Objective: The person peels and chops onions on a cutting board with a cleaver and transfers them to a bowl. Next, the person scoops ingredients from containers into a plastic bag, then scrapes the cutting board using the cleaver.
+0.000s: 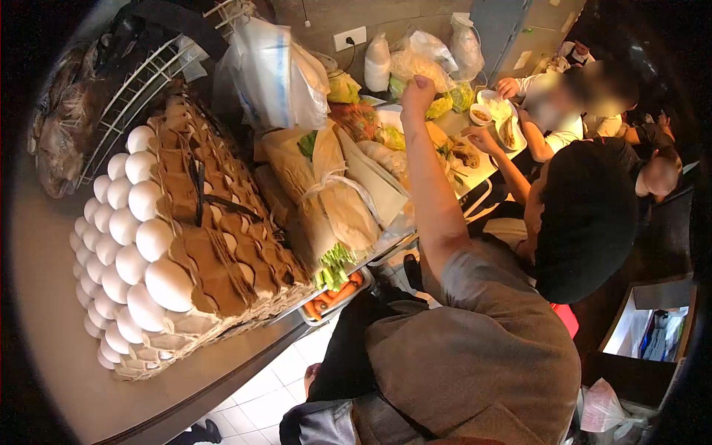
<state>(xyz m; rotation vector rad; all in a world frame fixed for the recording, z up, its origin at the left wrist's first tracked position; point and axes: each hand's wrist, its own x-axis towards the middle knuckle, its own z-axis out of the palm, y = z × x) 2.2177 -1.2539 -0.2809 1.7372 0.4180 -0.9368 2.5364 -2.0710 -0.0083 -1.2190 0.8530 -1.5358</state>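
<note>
Neither my left hand nor my right hand can be made out. Nearest in view is a co-worker in a dark cap (586, 222) and a grey-brown shirt (467, 348). One of that person's hands (419, 96) is raised with fingers curled over the packed food; whether it holds anything is unclear. Their other hand (482, 139) reaches beside a small bowl of food (480, 113). A few fingertips (311, 377) show beside dark trousers; whose they are I cannot tell. Stacked cardboard trays of white eggs (152, 239) stand on the counter (200, 378).
Brown-paper bundles (319, 185), carrots (334, 297), green stalks (335, 265) and plastic bags (274, 70) crowd the counter. A wire rack (130, 100) is at upper left. Other people (564, 111) are at the far end. An open box (656, 326) and pink bag (602, 406) lie lower right.
</note>
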